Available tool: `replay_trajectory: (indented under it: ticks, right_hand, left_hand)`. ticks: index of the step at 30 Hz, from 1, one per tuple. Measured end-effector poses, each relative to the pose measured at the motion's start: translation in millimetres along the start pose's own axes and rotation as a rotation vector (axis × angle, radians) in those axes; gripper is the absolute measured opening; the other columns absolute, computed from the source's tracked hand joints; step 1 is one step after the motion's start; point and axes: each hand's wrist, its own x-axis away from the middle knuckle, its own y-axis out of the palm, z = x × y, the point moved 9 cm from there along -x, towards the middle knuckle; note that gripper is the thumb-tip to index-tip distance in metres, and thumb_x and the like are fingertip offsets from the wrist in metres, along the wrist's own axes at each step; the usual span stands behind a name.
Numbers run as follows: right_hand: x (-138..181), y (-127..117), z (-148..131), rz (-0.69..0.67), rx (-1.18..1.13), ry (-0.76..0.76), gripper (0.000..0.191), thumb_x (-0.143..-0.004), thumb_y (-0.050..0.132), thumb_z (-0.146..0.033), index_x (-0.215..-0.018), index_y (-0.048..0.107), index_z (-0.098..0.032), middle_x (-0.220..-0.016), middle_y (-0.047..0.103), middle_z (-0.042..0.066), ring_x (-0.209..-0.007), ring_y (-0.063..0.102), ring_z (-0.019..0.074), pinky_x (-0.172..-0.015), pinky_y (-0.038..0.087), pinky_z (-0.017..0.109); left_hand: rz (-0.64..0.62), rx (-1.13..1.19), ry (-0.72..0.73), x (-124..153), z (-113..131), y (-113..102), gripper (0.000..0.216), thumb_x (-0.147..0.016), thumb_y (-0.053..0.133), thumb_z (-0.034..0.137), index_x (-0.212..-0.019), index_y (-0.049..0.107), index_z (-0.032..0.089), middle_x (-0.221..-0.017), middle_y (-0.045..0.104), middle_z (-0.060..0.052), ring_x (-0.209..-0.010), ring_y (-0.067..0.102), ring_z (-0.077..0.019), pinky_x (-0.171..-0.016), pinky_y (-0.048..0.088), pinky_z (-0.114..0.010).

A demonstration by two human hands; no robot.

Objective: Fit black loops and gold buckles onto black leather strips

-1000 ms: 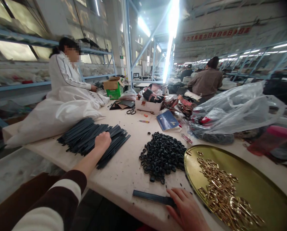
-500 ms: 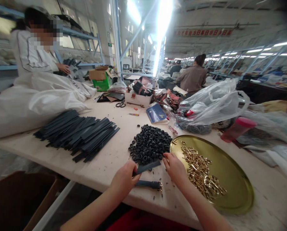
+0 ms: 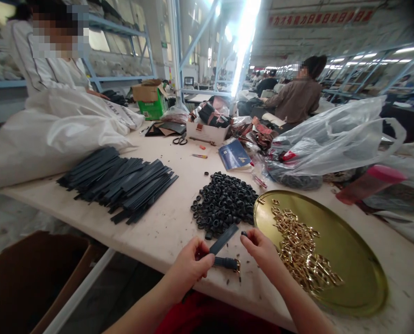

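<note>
My left hand (image 3: 192, 263) is closed on a flat dark leather strap (image 3: 225, 238), whose free end slants up to the right. Pinched in the fingertips of my right hand (image 3: 261, 247) is a small black strap loop (image 3: 244, 234), just right of the strap's end and apart from it. Below the held strap, a dark strap with a gold buckle (image 3: 226, 263) extends from beside my left hand; whether that hand touches it I cannot tell. Beyond both hands lies a heap of black loops (image 3: 227, 199). Gold buckles (image 3: 302, 250) are spread over a round gold tray (image 3: 359, 278) on the right.
Many dark straps (image 3: 119, 183) are piled at left beside a large white sack (image 3: 54, 134). Further back are scissors (image 3: 180, 140), a blue booklet (image 3: 235, 154) and a white box (image 3: 207, 132). A plastic bag (image 3: 332, 139) and pink-lidded cup (image 3: 370, 183) stand right. Co-workers are behind.
My right hand has come away from the heap's edge with a loop in its fingers. The strap in my left hand now tilts more steeply upward. The camera view has shifted somewhat.
</note>
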Motion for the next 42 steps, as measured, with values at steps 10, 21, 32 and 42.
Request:
replay_trajectory:
  ticks: [10,21,32,42]
  right_hand:
    - [43.3,29.6,3.1,-0.116,-0.924,0.336,0.025,-0.066,0.061,-0.020,-0.091,0.058,-0.016,-0.062,0.052,-0.003,-0.051,0.044,0.0075,-0.050,0.034,0.020]
    - [51.1,20.2,23.6,0.034,-0.985,0.380,0.029,-0.063,0.071,-0.037,-0.081,0.064,-0.016,-0.057,0.056,-0.002,-0.048,0.047,0.0062,-0.045,0.039,0.017]
    - [57.2,21.8,17.3,-0.014,-0.702,0.282,0.034,-0.064,0.068,-0.040,-0.085,0.063,-0.015,-0.056,0.050,-0.004,-0.049,0.043,0.0077,-0.050,0.037,0.022]
    - [68.7,25.8,3.2,-0.251,-0.387,0.234,0.035,-0.067,0.062,-0.045,-0.087,0.063,-0.015,-0.056,0.054,-0.002,-0.055,0.048,0.0112,-0.059,0.040,0.026]
  left_hand:
    - [-0.173,0.022,-0.061,7.3,-12.3,26.9,0.032,-0.066,0.038,0.012,-0.096,0.051,0.015,-0.069,0.054,0.001,-0.051,0.049,-0.0091,-0.048,0.039,-0.020]
    - [-0.074,-0.538,0.214,12.1,5.9,25.6,0.031,-0.084,0.036,0.033,-0.088,0.062,0.017,-0.089,0.062,-0.006,-0.083,0.054,-0.0194,-0.075,0.037,-0.026]
    - [-0.180,-0.160,-0.123,9.7,-34.8,31.9,0.021,-0.077,0.036,0.030,-0.082,0.050,0.016,-0.059,0.054,0.004,-0.039,0.045,-0.0071,-0.040,0.032,-0.018]
    - [-0.314,-0.100,-0.212,16.3,-39.4,43.0,0.020,-0.074,0.041,0.029,-0.083,0.052,0.015,-0.050,0.055,0.005,-0.034,0.043,-0.0058,-0.036,0.029,-0.016]
